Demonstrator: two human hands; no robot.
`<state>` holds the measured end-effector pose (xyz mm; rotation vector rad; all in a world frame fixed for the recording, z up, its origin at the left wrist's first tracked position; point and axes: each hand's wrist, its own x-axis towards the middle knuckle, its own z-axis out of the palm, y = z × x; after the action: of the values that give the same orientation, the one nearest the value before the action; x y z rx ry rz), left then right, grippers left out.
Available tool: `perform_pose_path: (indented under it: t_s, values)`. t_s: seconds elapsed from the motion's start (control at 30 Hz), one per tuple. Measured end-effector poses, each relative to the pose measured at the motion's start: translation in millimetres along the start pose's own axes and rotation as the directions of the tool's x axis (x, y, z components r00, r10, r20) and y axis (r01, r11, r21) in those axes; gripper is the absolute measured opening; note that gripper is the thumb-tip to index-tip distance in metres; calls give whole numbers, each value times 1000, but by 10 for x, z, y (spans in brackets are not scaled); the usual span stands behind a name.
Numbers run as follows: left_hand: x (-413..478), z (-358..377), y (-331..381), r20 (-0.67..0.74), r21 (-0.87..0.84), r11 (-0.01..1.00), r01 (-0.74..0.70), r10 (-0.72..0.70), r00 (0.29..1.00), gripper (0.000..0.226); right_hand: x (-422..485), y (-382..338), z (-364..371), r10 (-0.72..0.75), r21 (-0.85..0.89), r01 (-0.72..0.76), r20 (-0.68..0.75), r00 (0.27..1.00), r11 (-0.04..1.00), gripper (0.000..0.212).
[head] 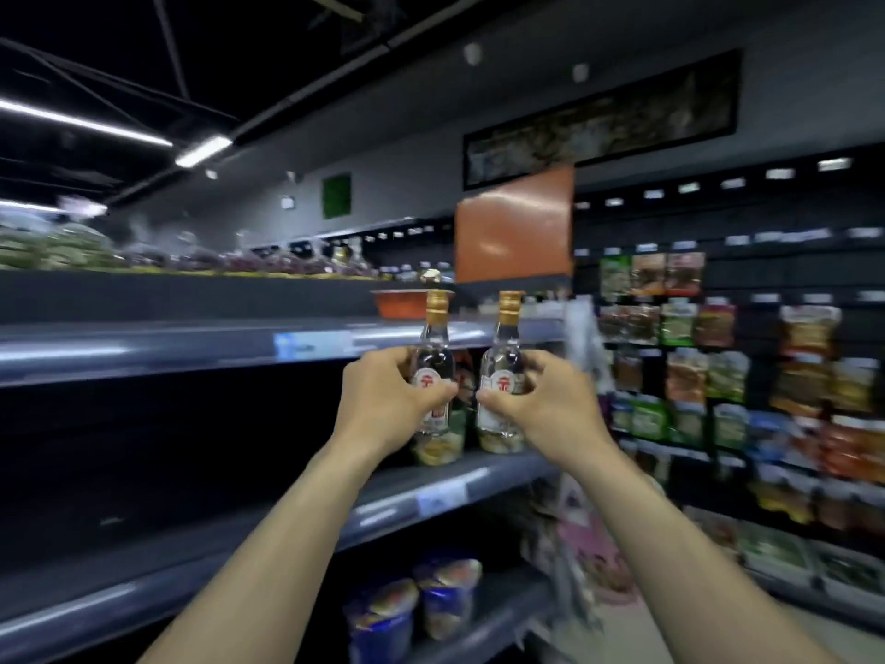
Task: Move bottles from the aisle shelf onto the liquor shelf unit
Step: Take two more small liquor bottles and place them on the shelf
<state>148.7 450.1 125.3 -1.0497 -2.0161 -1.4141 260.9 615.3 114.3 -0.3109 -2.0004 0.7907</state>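
Observation:
I hold two small clear glass bottles with gold caps and red-and-white labels, upright and side by side at chest height. My left hand [390, 400] is shut on the left bottle [435, 337]. My right hand [541, 404] is shut on the right bottle [505, 342]. Both bottles hover in front of a dark grey aisle shelf [191, 347], close to its right end, and they are not resting on any board. My fingers cover the lower labels. The picture is blurred by motion.
The shelf's upper boards on the left look bare. Jars [438, 448] stand on the middle board behind the bottles, and blue packets [416, 606] lie lower down. An orange panel [515, 222] hangs ahead. Hanging snack bags [718, 376] fill the wall rack at right.

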Motion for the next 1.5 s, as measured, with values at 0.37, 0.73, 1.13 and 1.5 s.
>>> perform_pose_path:
  t_s: [0.37,0.73,1.13,1.5]
  values:
    - [-1235,3126,718,410,-252,955,159,-43,911,28,-1160,2422,-1846,416,-86,-430,-142,898,899,36]
    - [-1802,6013,1290,737,-314,899,304,29,676,25,-1513,4563,-3357,635,-129,-689,-296,713,713,36]
    - [-1924,8994,2894,837,-431,855,289,259,482,27,-1368,6287,-5546,697,-63,-862,-559,449,504,33]
    - [-2683,11293,4837,864,-480,821,309,382,329,28,-1606,7778,-8057,625,-52,-888,-691,362,457,25]
